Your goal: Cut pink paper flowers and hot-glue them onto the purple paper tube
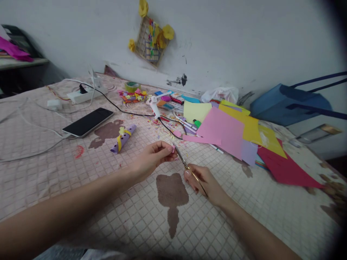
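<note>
My left hand (158, 156) is closed in a pinch on a small piece of pink paper (173, 148), most of it hidden by the fingers. In my right hand (202, 180) is a pair of scissors (184, 161) with gold handles. Their blades point up and left, right beside the pink piece. Whether the blades touch it I cannot tell. Left of my left hand lies a rolled purple paper tube (124, 139) with dark dots, yellow bands and a small pale flower. Beyond the hands, a pink paper strip (202, 139) lies on the cloth.
A white glue gun (154, 108) with a black cord rests beyond my hands, among paper scraps. Coloured paper sheets (221, 130) overlap at right, before a blue bag (287, 104). At left are a phone (88, 122), a power strip (85, 94) and cables. Green tape (132, 86) lies at the back.
</note>
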`<state>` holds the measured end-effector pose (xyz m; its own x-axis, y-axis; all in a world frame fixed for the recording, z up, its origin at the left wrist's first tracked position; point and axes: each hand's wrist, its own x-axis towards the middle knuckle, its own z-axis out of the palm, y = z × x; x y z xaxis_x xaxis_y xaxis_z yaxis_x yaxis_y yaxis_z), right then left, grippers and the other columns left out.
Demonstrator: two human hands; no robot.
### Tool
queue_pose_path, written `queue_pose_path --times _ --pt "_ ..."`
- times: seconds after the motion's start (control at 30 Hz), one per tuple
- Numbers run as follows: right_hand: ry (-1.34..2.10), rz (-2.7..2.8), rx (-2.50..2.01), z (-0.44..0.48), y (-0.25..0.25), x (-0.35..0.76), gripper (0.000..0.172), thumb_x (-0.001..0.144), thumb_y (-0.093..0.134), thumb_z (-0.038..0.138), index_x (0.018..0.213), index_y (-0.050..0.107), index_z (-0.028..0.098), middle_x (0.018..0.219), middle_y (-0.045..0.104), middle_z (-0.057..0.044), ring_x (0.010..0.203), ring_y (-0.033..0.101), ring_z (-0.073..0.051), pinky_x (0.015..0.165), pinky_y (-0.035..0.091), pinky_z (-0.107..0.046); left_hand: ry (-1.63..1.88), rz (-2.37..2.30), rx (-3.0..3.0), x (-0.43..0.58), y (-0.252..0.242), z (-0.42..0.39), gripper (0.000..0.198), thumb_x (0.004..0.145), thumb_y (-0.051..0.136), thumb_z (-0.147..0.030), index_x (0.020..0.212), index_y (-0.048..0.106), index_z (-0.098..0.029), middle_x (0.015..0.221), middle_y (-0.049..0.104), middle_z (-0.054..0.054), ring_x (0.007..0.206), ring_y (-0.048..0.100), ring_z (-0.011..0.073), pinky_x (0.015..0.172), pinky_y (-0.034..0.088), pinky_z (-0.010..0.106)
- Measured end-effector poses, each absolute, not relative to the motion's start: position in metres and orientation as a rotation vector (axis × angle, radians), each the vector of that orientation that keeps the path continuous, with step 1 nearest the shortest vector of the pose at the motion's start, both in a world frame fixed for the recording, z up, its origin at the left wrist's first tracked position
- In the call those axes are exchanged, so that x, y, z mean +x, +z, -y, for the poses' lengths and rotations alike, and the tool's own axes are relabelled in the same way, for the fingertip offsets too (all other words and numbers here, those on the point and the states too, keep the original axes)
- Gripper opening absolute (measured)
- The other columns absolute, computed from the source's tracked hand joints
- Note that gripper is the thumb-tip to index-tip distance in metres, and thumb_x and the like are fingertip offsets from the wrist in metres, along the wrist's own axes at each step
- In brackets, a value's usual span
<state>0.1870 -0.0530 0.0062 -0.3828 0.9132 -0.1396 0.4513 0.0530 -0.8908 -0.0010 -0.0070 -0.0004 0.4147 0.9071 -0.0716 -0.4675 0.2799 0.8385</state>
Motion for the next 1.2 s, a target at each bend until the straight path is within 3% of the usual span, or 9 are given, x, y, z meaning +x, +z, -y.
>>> queue_pose_path --times 1.2 --pt "1.189 1.901 -1.383 0.0544 0.0015 0.1837 0.040 0.086 0.041 0.049 0.060 0.040 0.019 0.050 0.036 0.005 0.047 0.035 -0.009 0.045 0.024 -0.023 1.085 -0.677 0.795 0.0051 -0.0005 0.0127 0.011 0.075 0.064 -0.020 0.071 0.059 -0.012 0.073 0.062 0.003 0.071 0.056 0.0101 0.069 0.042 0.023"
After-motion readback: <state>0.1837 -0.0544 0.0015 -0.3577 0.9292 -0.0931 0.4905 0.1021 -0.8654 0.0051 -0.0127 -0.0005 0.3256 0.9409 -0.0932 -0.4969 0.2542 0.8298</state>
